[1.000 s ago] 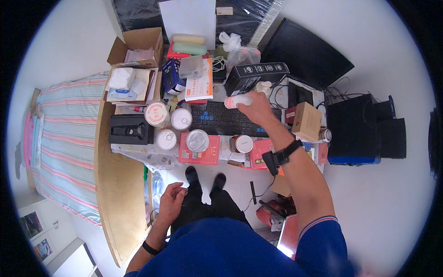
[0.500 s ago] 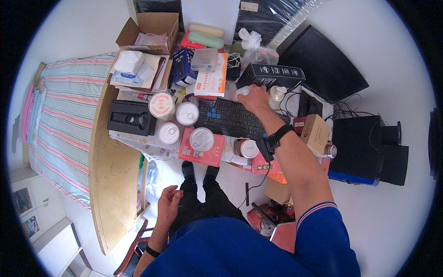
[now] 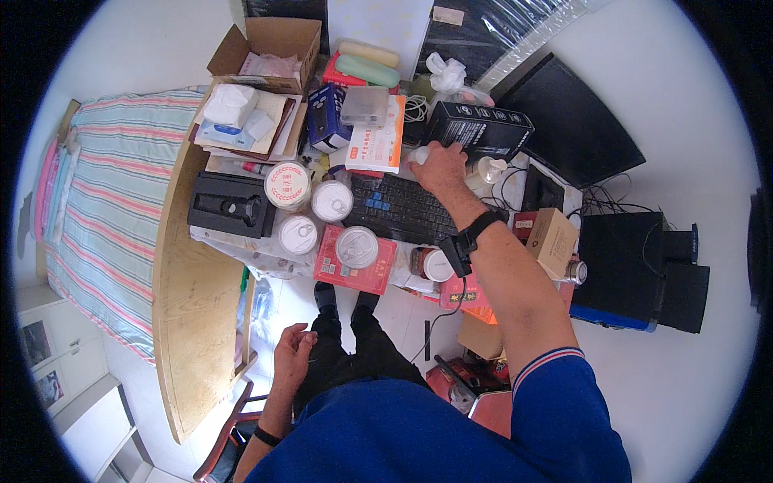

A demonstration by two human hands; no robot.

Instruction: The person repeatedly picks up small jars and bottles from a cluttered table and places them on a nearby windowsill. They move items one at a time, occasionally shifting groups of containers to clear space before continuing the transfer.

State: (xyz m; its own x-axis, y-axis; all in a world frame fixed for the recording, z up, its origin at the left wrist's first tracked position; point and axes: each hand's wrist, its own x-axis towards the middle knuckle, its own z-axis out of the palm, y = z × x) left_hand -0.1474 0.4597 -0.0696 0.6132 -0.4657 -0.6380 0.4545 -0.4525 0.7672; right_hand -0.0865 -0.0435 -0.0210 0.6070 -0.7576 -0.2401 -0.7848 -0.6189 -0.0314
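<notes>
Fingers of a person's right hand (image 3: 443, 171) clamp a pale bottle (image 3: 418, 155) near the black keyboard (image 3: 400, 208) and black box (image 3: 481, 129) on a crowded table (image 3: 264, 254); the lowered left hand's (image 3: 293, 352) fingers are slightly apart.

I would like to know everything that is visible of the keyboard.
The keyboard is black, seemingly plastic, with a group of blue keys toward its left end. It lies keys up on the table, slanting, its right end nearer the person. The right hand and wrist hide part of it; whether they touch it is unclear.
</notes>
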